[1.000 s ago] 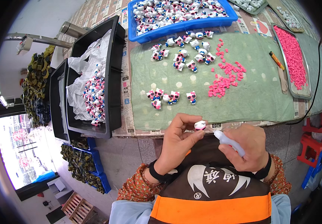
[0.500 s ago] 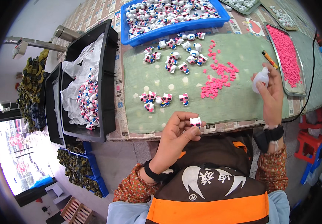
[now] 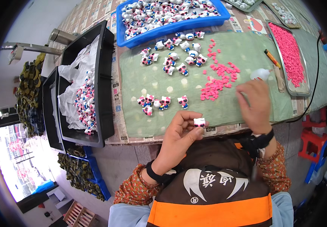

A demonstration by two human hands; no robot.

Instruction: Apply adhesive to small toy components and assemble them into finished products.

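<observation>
- The figurine (image 3: 199,122) is pinched by the left grip (image 3: 174,139) near the worktop (image 3: 224,130) edge, presumably so its top is left exposed.
- The right grip (image 3: 256,105), blurred, is held loosely spread, seemingly empty, near pink pieces (image 3: 221,80) and bottle (image 3: 259,74).
- The blue bin (image 3: 178,30) is partly fronted by loose figurines (image 3: 182,69).

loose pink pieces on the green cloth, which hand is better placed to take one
Right, most likely: the right hand looks empty and is near the loose pink pieces, while the left hand holds a small figure.

Bright window (image 3: 19,162), grey floor (image 3: 123,156), red stool (image 3: 309,145)
</observation>
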